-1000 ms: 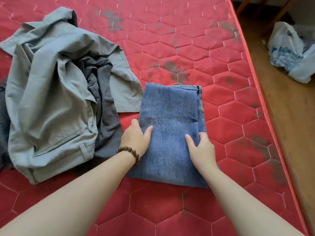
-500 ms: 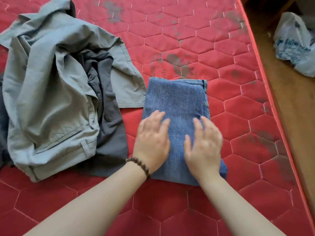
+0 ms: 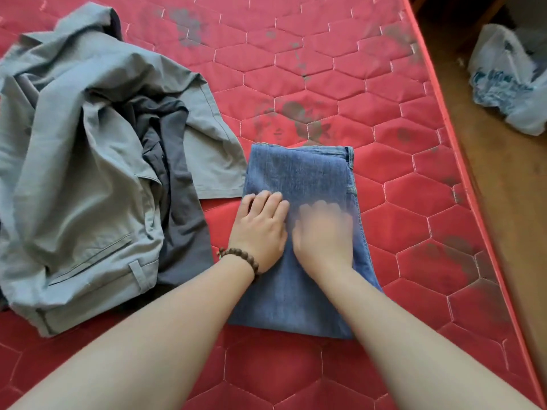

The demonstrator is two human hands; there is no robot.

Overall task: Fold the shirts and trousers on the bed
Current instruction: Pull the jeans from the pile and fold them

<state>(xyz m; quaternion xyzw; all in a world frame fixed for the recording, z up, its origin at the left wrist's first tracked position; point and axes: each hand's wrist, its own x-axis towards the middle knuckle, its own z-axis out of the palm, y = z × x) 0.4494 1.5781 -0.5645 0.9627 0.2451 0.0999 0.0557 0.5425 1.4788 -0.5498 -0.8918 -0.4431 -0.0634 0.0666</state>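
Jeans [image 3: 299, 179] are folded into a neat rectangle near the bed's [image 3: 384, 108] right edge. Both grips are released: left hand [image 3: 259, 229] and blurry right hand [image 3: 324, 235] lie flat on the denim, side by side. Grey trousers [image 3: 80, 173] are heaped just left, unfolded.

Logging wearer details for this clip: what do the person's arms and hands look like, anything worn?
Both forearms are bare, no sleeves in view. The left hand has a bracelet of round dark brown beads at its wrist. The right hand is motion-blurred; no ring, watch or glove can be made out on it.
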